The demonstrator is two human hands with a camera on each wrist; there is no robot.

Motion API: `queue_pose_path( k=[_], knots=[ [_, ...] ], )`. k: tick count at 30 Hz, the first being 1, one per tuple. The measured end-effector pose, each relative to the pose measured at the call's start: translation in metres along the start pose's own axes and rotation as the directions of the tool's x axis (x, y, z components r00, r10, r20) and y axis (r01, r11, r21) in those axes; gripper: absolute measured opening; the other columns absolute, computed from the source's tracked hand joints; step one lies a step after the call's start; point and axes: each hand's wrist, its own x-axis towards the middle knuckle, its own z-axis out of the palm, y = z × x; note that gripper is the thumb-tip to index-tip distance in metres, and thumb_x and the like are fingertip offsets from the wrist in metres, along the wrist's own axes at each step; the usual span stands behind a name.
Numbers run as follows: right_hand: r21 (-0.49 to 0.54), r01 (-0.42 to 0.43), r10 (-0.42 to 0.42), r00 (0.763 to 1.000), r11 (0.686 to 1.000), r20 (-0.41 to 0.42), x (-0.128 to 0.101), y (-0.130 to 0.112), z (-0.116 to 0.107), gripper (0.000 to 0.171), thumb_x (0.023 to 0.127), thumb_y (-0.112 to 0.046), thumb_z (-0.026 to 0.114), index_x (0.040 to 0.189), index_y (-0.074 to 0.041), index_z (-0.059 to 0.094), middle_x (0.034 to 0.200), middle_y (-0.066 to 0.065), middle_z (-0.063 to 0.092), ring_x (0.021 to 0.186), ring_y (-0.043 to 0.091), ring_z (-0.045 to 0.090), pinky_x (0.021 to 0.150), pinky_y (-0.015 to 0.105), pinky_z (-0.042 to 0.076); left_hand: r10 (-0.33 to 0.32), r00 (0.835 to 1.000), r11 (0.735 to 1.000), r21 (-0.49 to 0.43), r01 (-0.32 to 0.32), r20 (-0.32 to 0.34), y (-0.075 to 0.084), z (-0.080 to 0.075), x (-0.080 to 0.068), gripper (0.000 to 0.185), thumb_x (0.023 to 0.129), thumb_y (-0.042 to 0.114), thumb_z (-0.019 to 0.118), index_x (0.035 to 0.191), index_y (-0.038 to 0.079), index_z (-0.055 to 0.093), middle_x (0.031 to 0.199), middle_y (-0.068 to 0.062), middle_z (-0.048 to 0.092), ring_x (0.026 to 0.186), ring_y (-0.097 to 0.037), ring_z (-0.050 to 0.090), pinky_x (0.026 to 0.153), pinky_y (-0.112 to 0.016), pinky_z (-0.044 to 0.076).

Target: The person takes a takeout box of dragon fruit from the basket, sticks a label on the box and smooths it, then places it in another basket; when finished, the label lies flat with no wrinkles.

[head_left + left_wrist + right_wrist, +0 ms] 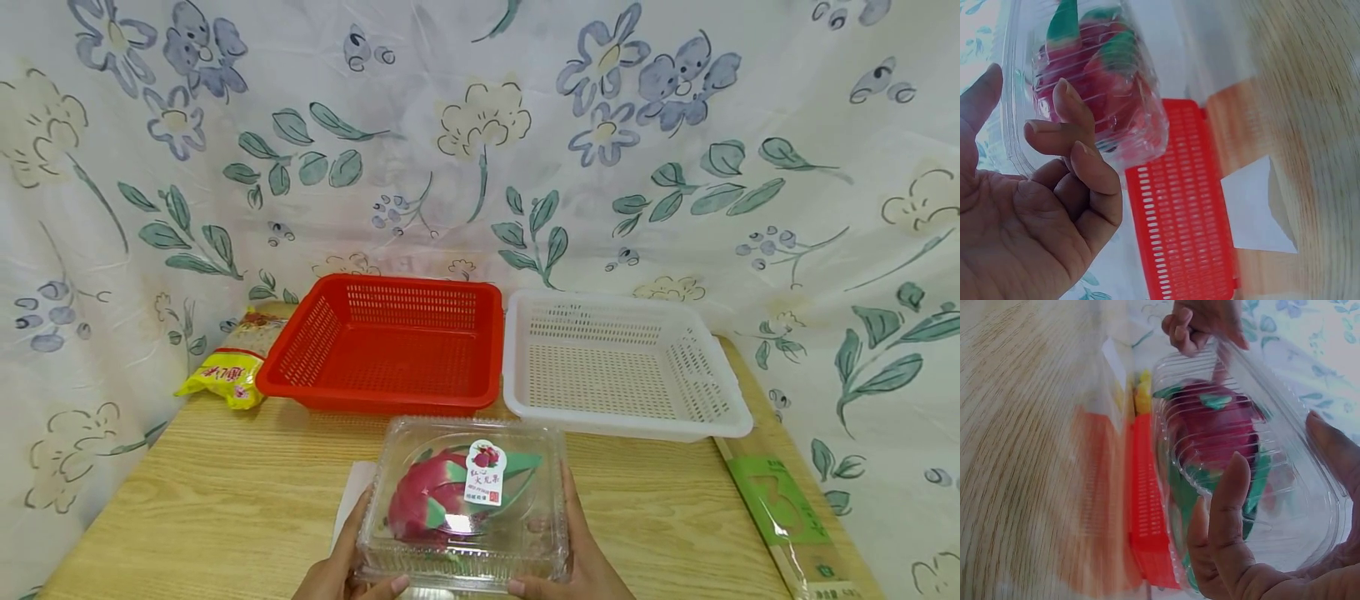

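Observation:
Both hands hold a clear plastic clamshell box above the front of the table, one at each side. Inside it lies a red-pink dragon fruit with green tips. A white printed label is stuck to the lid. My left hand grips the left side, thumb at the front edge; the left wrist view shows its bent fingers against the box. My right hand grips the opposite side, and in the right wrist view its fingers press the ribbed wall. The lid looks closed.
A red plastic basket and a white one stand side by side at the back. Left of the red basket lies a yellow bag. A long green-labelled package lies at the right edge. White paper lies near the left hand.

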Motion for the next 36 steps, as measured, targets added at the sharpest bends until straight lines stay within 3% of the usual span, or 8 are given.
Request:
queue_pose_path(
  k=[7,16,25,32,36],
  knots=[
    [0.013,-0.004,0.004,0.999,1.0,-0.033,0.0,-0.001,0.0,0.127,0.078,-0.009,0.081,0.15,-0.057,-0.011,0.158,0.029,0.006,0.119,0.034,0.056,0.093,0.043,0.053,-0.021,1.0,1.0,0.008,0.021,-0.017,0.002,0.001,-0.001,0.105,0.092,0.031,0.072,0.158,0.023,-0.008,0.126,-0.025,0.063,0.087,-0.016,0.068,0.076,-0.031,0.059],
    [0.066,0.007,-0.008,1.0,0.998,0.006,0.0,-0.002,0.001,0.128,0.08,-0.007,0.08,0.149,-0.058,-0.015,0.16,0.028,0.0,0.125,0.036,0.053,0.095,0.05,0.052,-0.065,0.997,0.997,0.045,0.066,-0.031,0.002,-0.002,0.0,0.109,0.089,0.037,0.074,0.159,0.026,-0.009,0.125,-0.021,0.064,0.09,-0.021,0.067,0.078,-0.035,0.059],
    [0.096,0.0,0.0,1.0,0.995,0.001,-0.001,-0.005,0.0,0.127,0.081,-0.006,0.079,0.149,-0.058,-0.015,0.16,0.029,0.0,0.124,0.035,0.055,0.095,0.049,0.052,-0.119,0.989,0.982,0.137,0.13,-0.084,0.008,-0.002,0.002,0.112,0.086,0.045,0.075,0.159,0.026,-0.007,0.125,-0.017,0.066,0.092,-0.021,0.065,0.086,-0.049,0.056],
    [0.074,0.025,-0.025,1.0,0.997,-0.001,-0.003,-0.006,0.0,0.126,0.083,-0.006,0.076,0.15,-0.051,-0.02,0.155,0.039,0.007,0.122,0.039,0.056,0.094,0.046,0.053,-0.1,0.99,0.989,0.098,0.11,-0.099,0.014,-0.002,0.002,0.108,0.086,0.039,0.076,0.16,0.03,-0.002,0.121,-0.015,0.068,0.088,-0.02,0.065,0.077,-0.032,0.056],
    [0.037,0.043,-0.042,0.999,0.998,-0.019,-0.003,-0.007,0.001,0.126,0.082,-0.005,0.077,0.151,-0.052,-0.017,0.158,0.035,0.002,0.123,0.039,0.055,0.093,0.042,0.053,-0.108,0.987,0.988,0.094,0.119,-0.116,0.016,-0.002,0.002,0.109,0.085,0.04,0.078,0.16,0.032,-0.001,0.123,-0.016,0.066,0.089,-0.021,0.065,0.078,-0.036,0.058]
  ],
)
